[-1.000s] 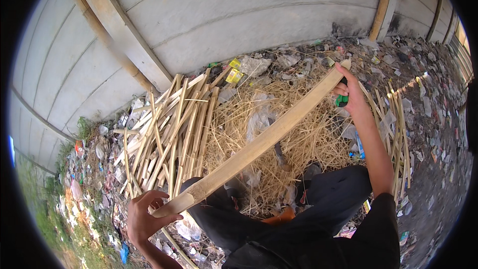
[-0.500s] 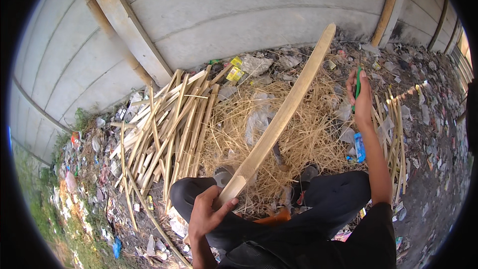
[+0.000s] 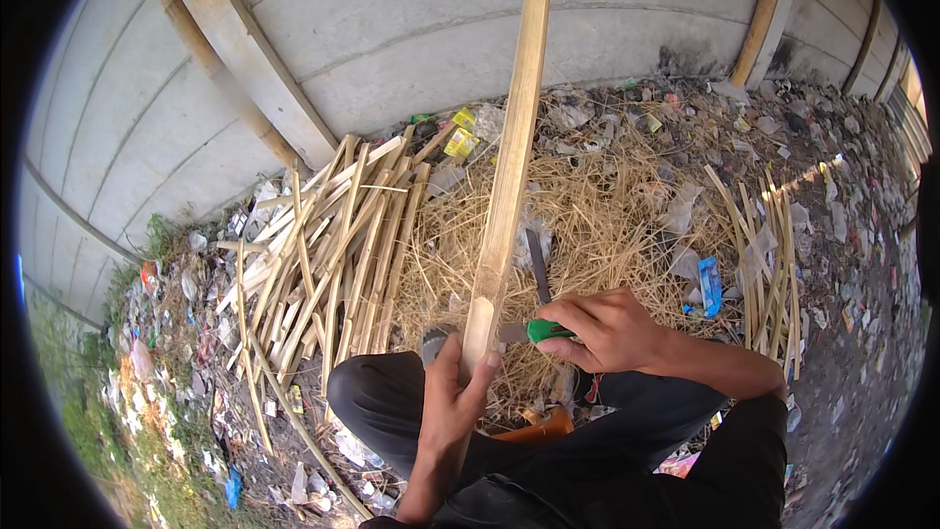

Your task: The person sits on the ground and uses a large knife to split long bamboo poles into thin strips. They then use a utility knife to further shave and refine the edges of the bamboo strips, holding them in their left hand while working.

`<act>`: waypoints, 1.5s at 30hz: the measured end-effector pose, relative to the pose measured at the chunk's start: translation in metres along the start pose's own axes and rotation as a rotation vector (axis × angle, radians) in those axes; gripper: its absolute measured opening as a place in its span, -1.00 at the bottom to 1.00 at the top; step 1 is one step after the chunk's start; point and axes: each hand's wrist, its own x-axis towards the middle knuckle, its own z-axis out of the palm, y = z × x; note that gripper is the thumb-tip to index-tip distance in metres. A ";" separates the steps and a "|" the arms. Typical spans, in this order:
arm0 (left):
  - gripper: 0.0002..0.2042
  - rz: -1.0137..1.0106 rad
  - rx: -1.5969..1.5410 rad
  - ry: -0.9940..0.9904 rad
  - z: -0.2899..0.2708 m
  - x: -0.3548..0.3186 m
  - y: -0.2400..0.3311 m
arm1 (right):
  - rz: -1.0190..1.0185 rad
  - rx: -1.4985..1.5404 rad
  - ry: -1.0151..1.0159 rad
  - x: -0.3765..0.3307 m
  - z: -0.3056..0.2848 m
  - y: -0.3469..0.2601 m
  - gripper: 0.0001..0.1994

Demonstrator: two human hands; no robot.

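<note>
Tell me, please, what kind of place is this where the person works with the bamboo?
Probably an outdoor work spot on littered ground beside a concrete wall. A pile of split bamboo strips lies by dry shavings, with plastic litter scattered around.

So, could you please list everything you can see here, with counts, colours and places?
Bamboo slat: one, pale tan, upright at centre, its lower end held in the left hand.
Knife: one, green handle with dark blade, in the right hand beside the slat.
Pile of split bamboo strips: many, pale tan, on the ground at left.
Bundle of thin strips: several, tan, on the ground at right.
Shavings: a heap, straw yellow, centre ground.
Litter: scattered, mixed colours, all round.
Concrete wall: grey, behind.
Left hand: gripping the slat.
Right hand: gripping the knife.
</note>
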 end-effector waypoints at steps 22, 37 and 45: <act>-0.59 0.003 0.033 -0.250 0.001 0.012 -0.003 | 0.088 0.016 -0.079 0.014 0.016 -0.007 -0.73; -0.63 -0.028 0.088 -0.286 -0.013 -0.014 -0.010 | 0.526 -0.092 0.212 0.023 -0.040 0.068 -0.67; -0.67 0.026 0.331 -0.075 -0.011 -0.010 -0.020 | 0.149 -0.022 0.071 0.009 0.001 0.029 -0.70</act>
